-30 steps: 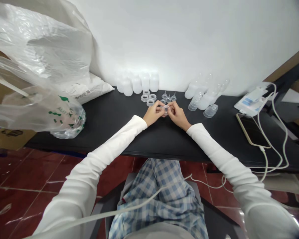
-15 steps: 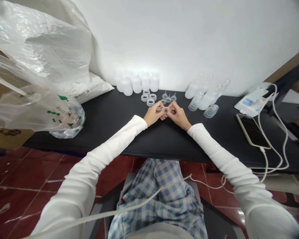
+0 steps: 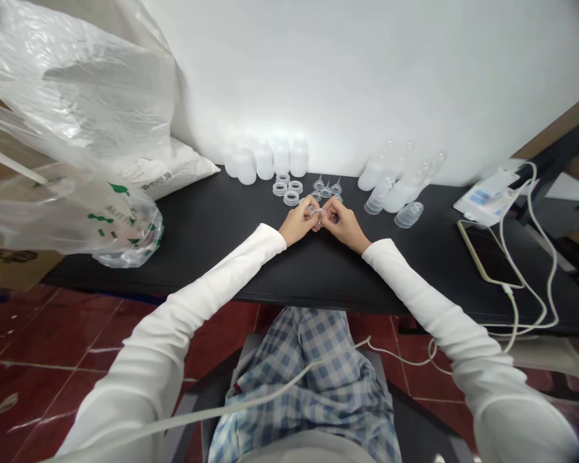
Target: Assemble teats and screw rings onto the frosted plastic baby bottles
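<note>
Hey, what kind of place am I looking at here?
Probably a makeshift workbench in a home or small workshop: a black table carries white bottles, loose rings and clear caps, big plastic bags sit at its left, and the left hand and right hand pinch a small clear part.

We see a black table (image 3: pixel 222 225), white sleeves (image 3: pixel 212 283), blue-and-white checked trousers (image 3: pixel 313 373), a dark red floor (image 3: pixel 38 334), green print on a clear bag (image 3: pixel 101 222), white bottles (image 3: pixel 280 157) and a clear ring (image 3: pixel 319 214).
</note>
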